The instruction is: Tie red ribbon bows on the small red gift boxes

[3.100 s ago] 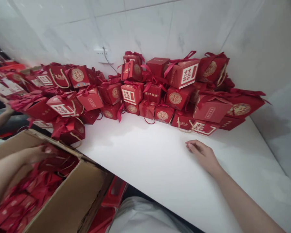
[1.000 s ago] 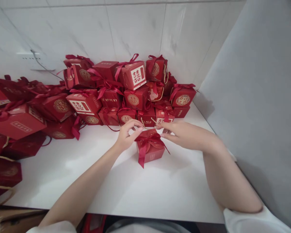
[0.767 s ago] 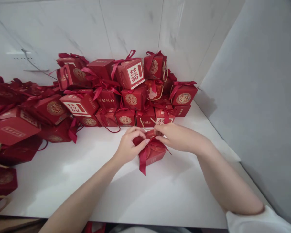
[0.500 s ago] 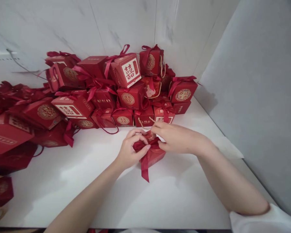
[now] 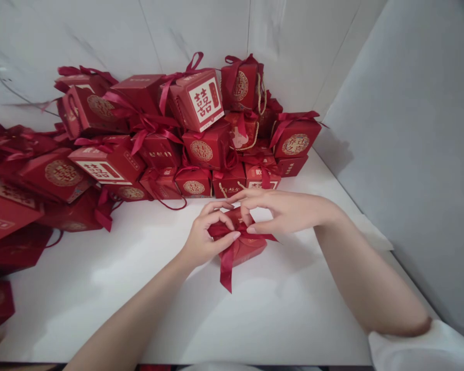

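A small red gift box (image 5: 251, 252) sits on the white table in front of me, with a dark red satin ribbon (image 5: 226, 270) across its top. My left hand (image 5: 206, 237) is at the box's left side, thumb and forefinger pinching the ribbon by its knot. From the right, my right hand (image 5: 280, 210) reaches over the box, its thumb and a fingertip closed on the ribbon just right of the knot. One ribbon tail hangs over the front, and another sticks out to the right under my right hand. Fingers partly hide the knot.
Stacked red gift boxes (image 5: 201, 149) with ribbons and cord handles stand along the back, against a marbled wall (image 5: 201, 31). More boxes (image 5: 11, 206) are piled at the left. A grey panel (image 5: 410, 129) rises along the right side of the white table (image 5: 274, 314).
My right fingers have shifted from behind the box top toward the knot. A ribbon tail now shows on the right. My left hand keeps its pinch, and the view has shifted slightly.
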A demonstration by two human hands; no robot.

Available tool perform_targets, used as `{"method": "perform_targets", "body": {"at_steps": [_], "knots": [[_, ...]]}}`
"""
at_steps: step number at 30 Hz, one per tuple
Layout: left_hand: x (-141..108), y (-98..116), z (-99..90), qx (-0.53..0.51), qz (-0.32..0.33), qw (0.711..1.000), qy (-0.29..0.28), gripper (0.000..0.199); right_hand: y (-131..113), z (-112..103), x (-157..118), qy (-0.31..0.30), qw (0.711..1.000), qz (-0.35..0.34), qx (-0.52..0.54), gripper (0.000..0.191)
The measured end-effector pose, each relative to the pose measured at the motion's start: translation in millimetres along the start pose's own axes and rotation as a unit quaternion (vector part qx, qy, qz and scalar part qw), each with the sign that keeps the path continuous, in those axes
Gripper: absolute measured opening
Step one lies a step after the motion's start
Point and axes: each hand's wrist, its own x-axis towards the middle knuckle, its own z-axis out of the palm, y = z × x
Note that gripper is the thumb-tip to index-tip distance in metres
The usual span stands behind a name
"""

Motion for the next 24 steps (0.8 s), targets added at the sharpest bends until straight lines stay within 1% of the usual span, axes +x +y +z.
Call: {"method": "perform_targets", "body": {"at_steps": [4, 7, 11, 15, 20, 24], "knots": [[0.1, -2.8, -0.7, -0.009, -0.005, 1.000, -0.006, 0.011, 4.8, 0.0, 0.3, -0.011, 1.000, 0.015, -0.004, 0.007], [0.8, -4.7, -1.0, -0.010, -0.016, 1.000, -0.010, 0.011, 7.3, 0.1, 0.2, -0.020, 0.999, 0.030, -0.008, 0.012], [1.2, -6.1, -1.5, -0.019, -0.026, 0.999, -0.019, 0.012, 9.8, -1.7, 0.6, -0.035, 0.999, 0.026, 0.004, 0.011], [1.4, -7.1, -2.6, -0.039, -0.029, 0.998, -0.036, 0.010, 12.5, -3.2, 5.3, -0.049, 0.996, 0.011, 0.076, 0.016], [2.4, -9.3, -3.5, -0.068, -0.018, 0.996, -0.051, 0.005, 19.9, 3.8, 18.3, -0.022, 0.982, -0.001, 0.188, 0.033], [2.0, -8.1, -2.1, -0.069, -0.029, 0.996, -0.048, 0.007, 25.7, 11.2, 26.8, -0.009, 0.975, -0.006, 0.221, 0.029]]}}
